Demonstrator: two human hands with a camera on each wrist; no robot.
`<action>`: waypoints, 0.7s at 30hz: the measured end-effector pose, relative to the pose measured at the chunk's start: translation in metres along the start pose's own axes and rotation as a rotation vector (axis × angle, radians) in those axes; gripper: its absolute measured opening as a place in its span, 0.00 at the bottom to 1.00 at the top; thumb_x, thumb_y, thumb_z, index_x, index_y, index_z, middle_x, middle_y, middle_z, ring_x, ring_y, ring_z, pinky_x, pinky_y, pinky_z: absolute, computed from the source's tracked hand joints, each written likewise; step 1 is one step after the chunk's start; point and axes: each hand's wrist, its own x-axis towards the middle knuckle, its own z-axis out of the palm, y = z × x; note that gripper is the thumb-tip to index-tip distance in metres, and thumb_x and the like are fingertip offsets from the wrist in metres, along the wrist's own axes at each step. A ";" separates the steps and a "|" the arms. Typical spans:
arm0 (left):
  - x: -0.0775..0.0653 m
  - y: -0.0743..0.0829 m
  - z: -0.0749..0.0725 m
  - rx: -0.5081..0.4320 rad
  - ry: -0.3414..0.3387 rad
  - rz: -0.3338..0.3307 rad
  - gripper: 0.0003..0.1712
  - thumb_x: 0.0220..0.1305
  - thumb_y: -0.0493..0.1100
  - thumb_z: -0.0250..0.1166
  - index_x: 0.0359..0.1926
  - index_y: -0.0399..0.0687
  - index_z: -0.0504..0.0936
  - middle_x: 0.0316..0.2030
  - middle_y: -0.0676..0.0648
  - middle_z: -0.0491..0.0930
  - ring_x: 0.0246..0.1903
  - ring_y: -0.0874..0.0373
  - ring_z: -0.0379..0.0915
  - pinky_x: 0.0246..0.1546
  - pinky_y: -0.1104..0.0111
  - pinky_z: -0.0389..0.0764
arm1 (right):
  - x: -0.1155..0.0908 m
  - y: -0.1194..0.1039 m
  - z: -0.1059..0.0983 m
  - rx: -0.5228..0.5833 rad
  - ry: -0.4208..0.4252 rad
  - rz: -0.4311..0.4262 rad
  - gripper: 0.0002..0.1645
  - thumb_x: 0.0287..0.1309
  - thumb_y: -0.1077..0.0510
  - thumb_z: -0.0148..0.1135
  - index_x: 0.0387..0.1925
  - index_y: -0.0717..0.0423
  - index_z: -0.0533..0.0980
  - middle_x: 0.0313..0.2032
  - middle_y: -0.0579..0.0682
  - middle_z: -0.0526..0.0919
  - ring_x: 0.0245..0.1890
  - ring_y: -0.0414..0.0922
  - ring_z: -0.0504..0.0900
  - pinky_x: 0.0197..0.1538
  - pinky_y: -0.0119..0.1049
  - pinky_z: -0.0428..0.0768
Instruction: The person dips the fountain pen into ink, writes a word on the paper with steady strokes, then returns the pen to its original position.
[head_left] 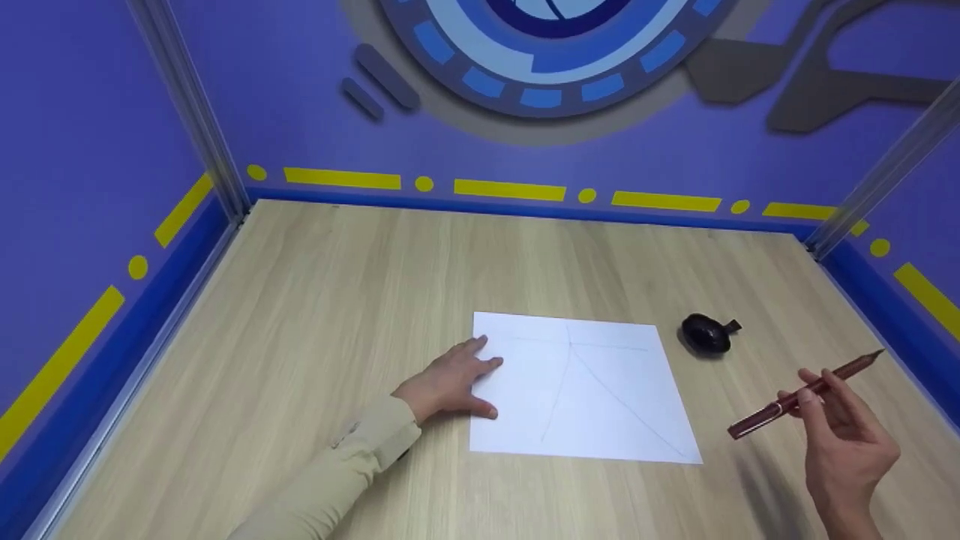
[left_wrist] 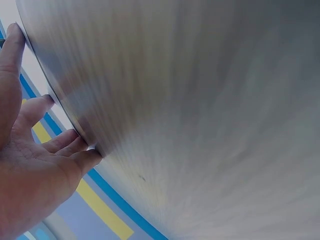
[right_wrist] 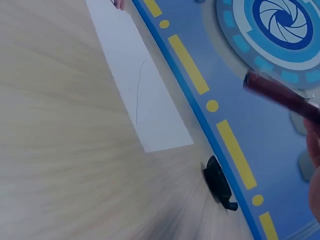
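A white sheet of paper (head_left: 514,420) lies on the wooden table, with several thin pencil-like lines meeting near its top middle. My left hand (head_left: 450,379) rests on its left edge, fingers and thumb spread. In the left wrist view the fingertips of that hand (left_wrist: 45,160) are at the paper's edge. Right of the sheet, my right hand (head_left: 847,442) pinches a dark red pen (head_left: 772,410) between thumb and fingers above the table. The pen slants, its pointed end up to the right and its blunt end toward the paper. The right wrist view shows the blunt end of the pen (right_wrist: 272,90).
A small rounded black object (head_left: 705,335) with a short stub sits just right of the paper, beyond the right hand. Blue-purple panels (head_left: 300,135) with yellow markings and metal posts (head_left: 187,97) border the table (head_left: 337,285) at the back and sides.
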 end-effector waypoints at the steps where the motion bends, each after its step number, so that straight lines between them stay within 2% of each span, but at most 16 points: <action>1: 0.000 0.000 0.000 -0.001 0.002 0.001 0.47 0.50 0.61 0.69 0.68 0.52 0.63 0.73 0.42 0.48 0.73 0.46 0.43 0.72 0.54 0.54 | 0.001 0.000 0.002 -0.036 -0.001 -0.008 0.24 0.50 0.85 0.49 0.52 0.85 0.66 0.40 0.59 0.86 0.29 0.46 0.87 0.34 0.30 0.83; 2: 0.000 0.000 0.000 -0.001 0.004 0.001 0.47 0.50 0.60 0.69 0.68 0.51 0.64 0.73 0.42 0.48 0.73 0.46 0.43 0.71 0.54 0.54 | 0.002 -0.001 0.004 -0.097 -0.002 -0.010 0.24 0.50 0.84 0.49 0.53 0.84 0.66 0.40 0.57 0.86 0.29 0.43 0.87 0.33 0.28 0.83; 7: 0.000 0.000 0.000 -0.005 0.001 -0.005 0.47 0.50 0.60 0.69 0.68 0.52 0.63 0.73 0.43 0.48 0.73 0.47 0.42 0.72 0.54 0.54 | 0.007 -0.004 0.010 -0.681 -0.029 0.076 0.29 0.52 0.77 0.56 0.58 0.66 0.69 0.35 0.28 0.83 0.25 0.25 0.83 0.31 0.15 0.79; 9: 0.000 0.000 0.000 -0.006 0.000 -0.003 0.47 0.49 0.60 0.69 0.68 0.52 0.63 0.73 0.43 0.47 0.73 0.47 0.42 0.71 0.53 0.54 | 0.011 0.000 0.007 -0.832 -0.070 0.100 0.31 0.52 0.75 0.58 0.59 0.61 0.69 0.34 0.19 0.79 0.24 0.20 0.80 0.30 0.12 0.76; 11: 0.000 0.000 0.000 -0.002 0.001 0.002 0.47 0.49 0.61 0.69 0.68 0.52 0.63 0.73 0.43 0.47 0.73 0.47 0.42 0.71 0.53 0.54 | 0.017 0.008 -0.001 -0.931 -0.126 0.112 0.32 0.51 0.74 0.60 0.60 0.58 0.70 0.32 0.14 0.76 0.23 0.16 0.77 0.28 0.10 0.74; 14: 0.000 -0.001 -0.001 0.011 0.007 0.008 0.48 0.49 0.62 0.69 0.68 0.51 0.63 0.73 0.42 0.48 0.73 0.46 0.43 0.71 0.53 0.55 | 0.028 0.016 -0.010 -1.079 -0.256 0.083 0.32 0.50 0.71 0.61 0.59 0.57 0.71 0.33 0.30 0.86 0.22 0.09 0.70 0.25 0.09 0.68; 17: 0.000 -0.001 -0.001 0.024 0.007 0.006 0.48 0.49 0.63 0.69 0.68 0.52 0.63 0.73 0.42 0.48 0.73 0.46 0.42 0.71 0.54 0.54 | 0.040 0.026 -0.020 -1.191 -0.397 0.057 0.31 0.50 0.69 0.61 0.59 0.58 0.70 0.36 0.60 0.86 0.21 0.05 0.64 0.23 0.12 0.65; 18: 0.000 -0.001 -0.001 0.026 0.006 0.005 0.48 0.49 0.63 0.68 0.68 0.52 0.63 0.73 0.42 0.48 0.73 0.46 0.42 0.71 0.54 0.55 | 0.044 0.030 -0.024 -1.220 -0.441 0.053 0.31 0.50 0.68 0.60 0.59 0.59 0.69 0.37 0.69 0.83 0.20 0.07 0.65 0.22 0.14 0.66; 21: 0.000 0.000 0.000 0.024 -0.001 0.000 0.48 0.49 0.62 0.68 0.69 0.53 0.62 0.73 0.43 0.48 0.73 0.46 0.42 0.72 0.54 0.54 | 0.056 0.043 -0.033 -1.299 -0.547 0.069 0.30 0.50 0.68 0.60 0.58 0.61 0.68 0.36 0.72 0.82 0.18 0.24 0.79 0.18 0.26 0.71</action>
